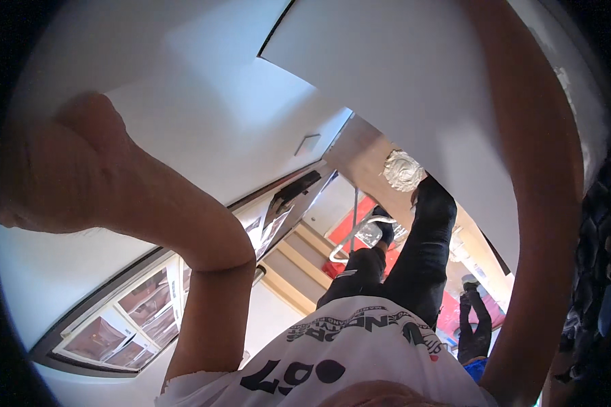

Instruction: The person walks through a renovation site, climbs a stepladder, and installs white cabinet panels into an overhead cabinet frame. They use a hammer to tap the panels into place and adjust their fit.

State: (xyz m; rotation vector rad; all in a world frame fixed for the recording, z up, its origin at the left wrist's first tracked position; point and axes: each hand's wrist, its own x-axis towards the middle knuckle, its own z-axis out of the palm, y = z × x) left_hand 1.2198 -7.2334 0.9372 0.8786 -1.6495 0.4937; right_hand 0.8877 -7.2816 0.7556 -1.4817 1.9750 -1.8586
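Note:
My left arm reaches up at the left, and my left hand [61, 159] is close against a pale white wall surface [210, 122]. That hand is dark and blurred at the picture's rim, so its fingers and anything in them cannot be made out. My right arm [540, 156] stretches up along the right side and leaves the picture at the top, so my right hand is out of view. Between the arms hangs or stands a large white panel [400, 74] with a dark gap along one edge.
A whitish, crumpled heap [403, 170] lies on a wooden board [366, 146] near my feet. Wooden stairs [288, 264] and a red surface [349, 224] are below. A person [474, 325] in dark trousers stands lower right. A dark-framed window-like panel [122, 325] is at lower left.

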